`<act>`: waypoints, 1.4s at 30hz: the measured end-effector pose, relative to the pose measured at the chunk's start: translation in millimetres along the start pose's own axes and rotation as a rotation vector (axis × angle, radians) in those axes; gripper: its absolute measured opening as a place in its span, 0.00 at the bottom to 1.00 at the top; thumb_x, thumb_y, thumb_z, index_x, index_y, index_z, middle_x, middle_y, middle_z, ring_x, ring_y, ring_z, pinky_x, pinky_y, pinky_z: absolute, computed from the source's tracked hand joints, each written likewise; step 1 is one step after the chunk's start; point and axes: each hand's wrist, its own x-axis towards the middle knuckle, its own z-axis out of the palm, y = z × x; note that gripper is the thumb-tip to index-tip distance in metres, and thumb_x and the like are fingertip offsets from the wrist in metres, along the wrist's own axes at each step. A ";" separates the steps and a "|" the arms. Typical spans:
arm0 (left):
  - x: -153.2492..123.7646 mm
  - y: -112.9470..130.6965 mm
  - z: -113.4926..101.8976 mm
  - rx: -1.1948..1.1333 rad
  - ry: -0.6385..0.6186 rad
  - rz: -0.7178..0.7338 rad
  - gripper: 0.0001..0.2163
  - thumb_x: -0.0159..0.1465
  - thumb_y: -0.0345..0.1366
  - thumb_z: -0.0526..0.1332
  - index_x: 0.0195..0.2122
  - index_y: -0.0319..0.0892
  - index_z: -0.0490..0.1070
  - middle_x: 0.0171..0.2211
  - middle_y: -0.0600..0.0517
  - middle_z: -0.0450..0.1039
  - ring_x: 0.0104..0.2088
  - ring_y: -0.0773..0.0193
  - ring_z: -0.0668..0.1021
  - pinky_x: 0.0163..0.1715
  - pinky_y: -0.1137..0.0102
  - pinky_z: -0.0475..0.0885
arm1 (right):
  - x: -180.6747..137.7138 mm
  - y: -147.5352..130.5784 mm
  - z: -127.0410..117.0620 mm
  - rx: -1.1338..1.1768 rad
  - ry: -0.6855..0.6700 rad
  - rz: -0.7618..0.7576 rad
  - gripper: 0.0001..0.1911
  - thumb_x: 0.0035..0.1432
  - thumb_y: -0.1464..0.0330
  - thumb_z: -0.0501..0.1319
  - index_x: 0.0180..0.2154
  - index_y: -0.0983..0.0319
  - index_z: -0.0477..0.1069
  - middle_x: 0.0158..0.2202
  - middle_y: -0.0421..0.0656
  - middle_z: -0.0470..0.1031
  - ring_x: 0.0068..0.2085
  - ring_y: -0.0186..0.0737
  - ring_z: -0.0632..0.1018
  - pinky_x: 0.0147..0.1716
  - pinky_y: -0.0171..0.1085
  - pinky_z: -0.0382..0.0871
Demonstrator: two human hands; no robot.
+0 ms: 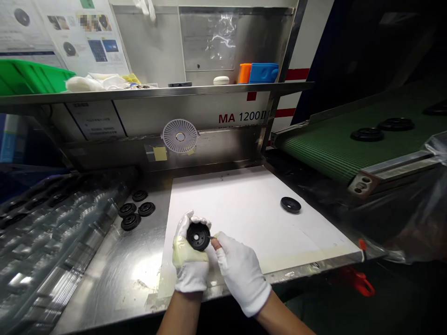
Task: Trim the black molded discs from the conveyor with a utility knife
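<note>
- White glove fabric covers the left hand point(190, 253), whose fingers are curled closed around a round black part point(198, 236); pale yellow tape wraps that glove across the palm.
- Gripped this way, the part shows its hollow face, with a bright hole near the centre and smaller holes around it.
- Right of that hold, the right hand point(242, 270) is closed in a pinch on a thin tool point(211, 237), its tip at the part's right edge; whether it touches is too small to tell. One bare fingertip pokes out of this glove, and the rest of the tool is hidden.
- Beneath and beyond both hands lies a white sheet point(226, 200) on the steel table point(108, 279).
- Well to the right of the grip, a black dish-shaped part point(290, 204) rests alone on the sheet.
- Left of the grip, a cluster of ribbed black parts point(129, 222) sits on bare steel; farther left are clear plastic trays point(59, 242).
- Straight beyond the grip stands a small round fan point(180, 136), below a metal shelf point(195, 91).
- Farthest right, a green conveyor belt point(324, 149) carries more black parts.
</note>
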 end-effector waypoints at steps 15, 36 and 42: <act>7.2 10.1 -7.6 0.064 -0.044 -0.293 0.14 0.53 0.32 0.57 0.41 0.36 0.71 0.33 0.43 0.73 0.36 0.53 0.76 0.33 0.59 0.72 | 3.5 2.1 5.0 0.081 -0.024 -0.033 0.12 0.63 0.65 0.46 0.33 0.57 0.66 0.28 0.36 0.74 0.29 0.35 0.73 0.27 0.35 0.51; 12.9 7.1 -0.5 0.040 -0.075 -0.294 0.13 0.52 0.32 0.57 0.38 0.35 0.72 0.25 0.47 0.71 0.27 0.60 0.75 0.31 0.62 0.72 | 4.1 1.9 2.9 0.000 0.034 0.018 0.13 0.64 0.65 0.45 0.34 0.58 0.67 0.30 0.38 0.74 0.30 0.35 0.74 0.27 0.36 0.51; 17.7 -3.3 1.8 -0.039 0.061 -0.220 0.04 0.51 0.29 0.60 0.29 0.39 0.70 0.20 0.55 0.67 0.23 0.70 0.72 0.31 0.69 0.72 | -2.8 -8.6 8.0 -0.005 0.010 0.013 0.13 0.64 0.64 0.45 0.32 0.57 0.66 0.27 0.38 0.74 0.28 0.35 0.74 0.26 0.37 0.50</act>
